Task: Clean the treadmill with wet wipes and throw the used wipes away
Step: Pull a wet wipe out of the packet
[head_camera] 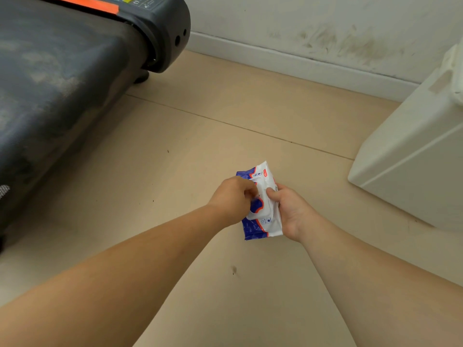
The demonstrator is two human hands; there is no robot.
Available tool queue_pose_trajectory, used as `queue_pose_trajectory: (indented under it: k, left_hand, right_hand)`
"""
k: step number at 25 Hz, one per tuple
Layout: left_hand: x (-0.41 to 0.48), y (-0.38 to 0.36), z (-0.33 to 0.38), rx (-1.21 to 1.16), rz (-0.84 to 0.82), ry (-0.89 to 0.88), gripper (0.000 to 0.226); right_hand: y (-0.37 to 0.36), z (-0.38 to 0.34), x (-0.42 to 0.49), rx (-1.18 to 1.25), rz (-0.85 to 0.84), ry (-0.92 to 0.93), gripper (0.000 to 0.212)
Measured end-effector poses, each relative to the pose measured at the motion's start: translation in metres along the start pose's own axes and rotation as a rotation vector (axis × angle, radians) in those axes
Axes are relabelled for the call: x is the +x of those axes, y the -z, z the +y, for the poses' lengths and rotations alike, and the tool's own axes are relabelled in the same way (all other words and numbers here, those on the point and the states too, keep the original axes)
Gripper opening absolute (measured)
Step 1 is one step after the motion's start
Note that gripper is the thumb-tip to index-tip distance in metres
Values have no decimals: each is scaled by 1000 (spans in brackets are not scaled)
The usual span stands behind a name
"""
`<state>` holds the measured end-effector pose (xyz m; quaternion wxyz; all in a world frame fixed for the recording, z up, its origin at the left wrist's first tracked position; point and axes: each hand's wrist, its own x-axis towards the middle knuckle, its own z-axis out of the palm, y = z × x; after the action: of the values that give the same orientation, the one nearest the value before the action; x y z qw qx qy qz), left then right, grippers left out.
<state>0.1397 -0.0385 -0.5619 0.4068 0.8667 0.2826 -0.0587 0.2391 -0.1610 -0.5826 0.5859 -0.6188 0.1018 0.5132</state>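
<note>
The pack of wipes (pixel 260 227) is held in the air above the floor (pixel 225 116), straight out in front of the person and between both hands. Its long axis runs away from the body, with the far end leaning a little to the right. The right hand (pixel 292 211) grips the pack along its right edge, with the fingers underneath and the thumb laid across the top face to steady it. The left hand (pixel 231 199) comes in over the pack's left side with its fingers curled tight at the white lid (pixel 260 209) in the middle of the top face. It looks like a pinch on the lid's edge, but the knuckles hide whether the fingertips have the flap itself or a wipe below it. No wipe is out yet, so I judge the step in hand to be opening the pack and drawing out a first sheet. The treadmill (pixel 62 83) lies up and to the left of the pack, well apart from it, and its dark belt shows pale dusty smears. It is on the left arm's side, so the left hand is the nearer one to carry a wipe across once it has pulled one free. A white box (pixel 413 159) stands off to the right of the pack, near the scuffed wall (pixel 300 26). Whether it is a bin I cannot tell.
</note>
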Motion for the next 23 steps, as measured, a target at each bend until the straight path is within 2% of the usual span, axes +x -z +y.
queue_pose_trajectory:
  k: [4,11,16,23]
  left_hand:
    - [3,4,8,37,-11,-62,10]
    - [14,9,11,11,53,-11,13]
    - [20,11,14,234,28,5,22]
    - [23,14,23,459,15,8,13]
  right_hand:
    - [3,-1,-3,89,-1,4,31]
    - [-7,-4,4,156,28,25,32]
    - [-15,-5,7,147,55,6,31]
    - [-20,-11,9,165,44,6,27]
